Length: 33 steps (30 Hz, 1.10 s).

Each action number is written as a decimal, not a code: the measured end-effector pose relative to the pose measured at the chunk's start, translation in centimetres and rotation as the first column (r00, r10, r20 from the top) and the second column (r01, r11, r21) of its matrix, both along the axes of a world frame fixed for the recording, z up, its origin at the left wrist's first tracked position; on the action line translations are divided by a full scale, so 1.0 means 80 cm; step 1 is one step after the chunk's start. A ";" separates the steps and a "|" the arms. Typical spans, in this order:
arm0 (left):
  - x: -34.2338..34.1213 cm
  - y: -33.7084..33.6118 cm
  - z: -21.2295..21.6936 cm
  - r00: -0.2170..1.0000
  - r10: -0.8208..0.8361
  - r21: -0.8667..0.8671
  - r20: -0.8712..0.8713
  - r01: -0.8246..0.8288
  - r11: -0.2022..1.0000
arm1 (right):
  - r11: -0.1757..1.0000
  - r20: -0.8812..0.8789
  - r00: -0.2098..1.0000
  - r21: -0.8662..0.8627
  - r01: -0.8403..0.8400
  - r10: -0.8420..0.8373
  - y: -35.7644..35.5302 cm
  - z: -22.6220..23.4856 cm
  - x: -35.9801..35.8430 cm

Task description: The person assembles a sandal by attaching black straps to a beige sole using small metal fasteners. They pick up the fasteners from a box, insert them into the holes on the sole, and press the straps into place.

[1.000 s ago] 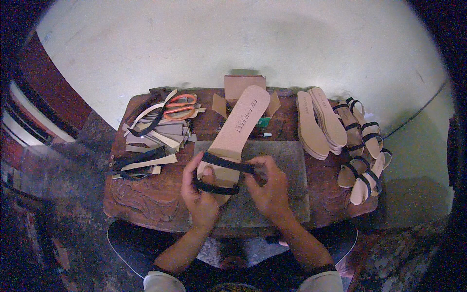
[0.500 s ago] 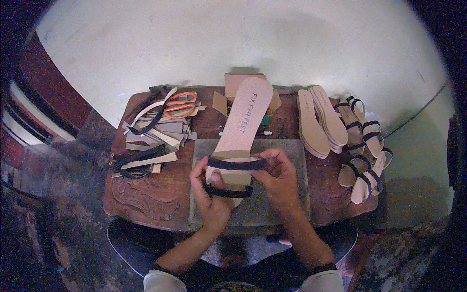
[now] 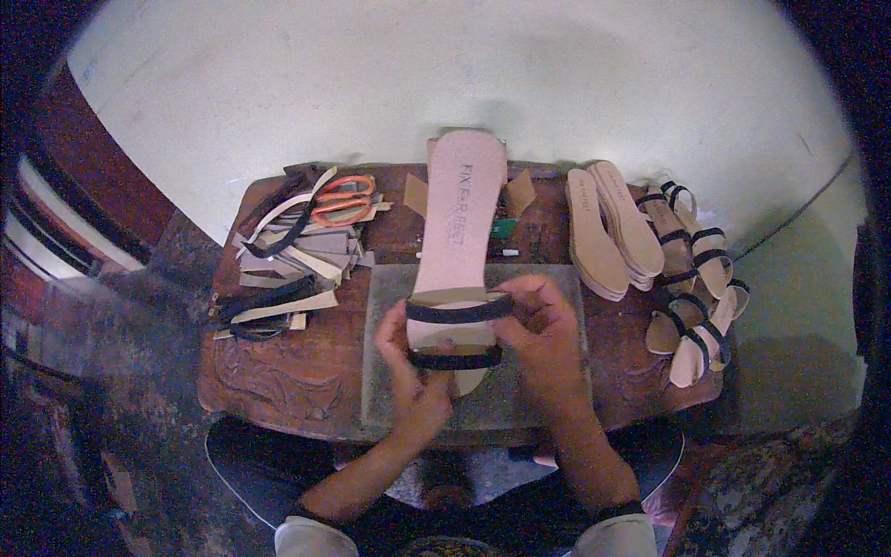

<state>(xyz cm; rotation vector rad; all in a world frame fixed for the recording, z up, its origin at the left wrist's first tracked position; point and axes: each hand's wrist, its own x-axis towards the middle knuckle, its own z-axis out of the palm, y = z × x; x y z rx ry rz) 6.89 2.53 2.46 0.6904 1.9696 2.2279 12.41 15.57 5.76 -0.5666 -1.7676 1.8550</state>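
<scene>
Swung nearly upright from a slant, a flat pink sandal sole (image 3: 455, 213) with slim black straps (image 3: 459, 310) hangs above a carved wooden bench (image 3: 288, 382), left hand (image 3: 414, 381) fingers curled around its edge, right hand (image 3: 540, 327) fingers seemingly pinching the upper strap's end; probably light, bendable, best held by its sides.

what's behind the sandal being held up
Behind the sandal, side flaps of an open cardboard box and a green item show. The sandal covers the box's middle, so its contents can't be told.
</scene>
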 end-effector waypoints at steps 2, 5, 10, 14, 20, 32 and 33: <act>-0.007 -0.004 0.014 0.975 -0.209 0.055 -0.069 0.213 0.975 | 0.999 -0.059 0.998 0.034 0.002 0.000 0.018 0.007 0.006; -0.055 -0.030 0.015 0.887 -0.460 0.193 0.031 0.446 0.874 | 0.997 -0.082 0.994 -0.024 -0.080 0.077 0.039 0.015 0.012; -0.070 -0.051 0.032 0.818 -0.445 0.192 0.365 0.401 0.896 | 0.958 0.020 0.972 0.167 -0.232 0.232 0.021 0.014 0.011; -0.076 -0.069 0.036 0.802 -0.513 0.108 0.307 0.506 0.856 | 0.939 0.075 0.942 0.094 -0.332 0.326 0.010 0.012 0.006; -0.057 -0.053 0.058 0.814 -0.407 -0.077 0.415 0.477 0.876 | 0.895 0.104 0.923 0.225 -0.385 0.370 0.001 0.004 0.002; -0.047 -0.036 0.037 0.912 -0.249 -0.054 0.328 0.281 0.958 | 0.833 0.027 0.972 0.509 -0.216 0.235 -0.002 0.008 -0.006; -0.046 -0.035 0.037 0.912 -0.231 -0.059 0.339 0.266 0.962 | 0.833 0.000 0.967 0.507 -0.219 0.254 -0.001 0.007 -0.006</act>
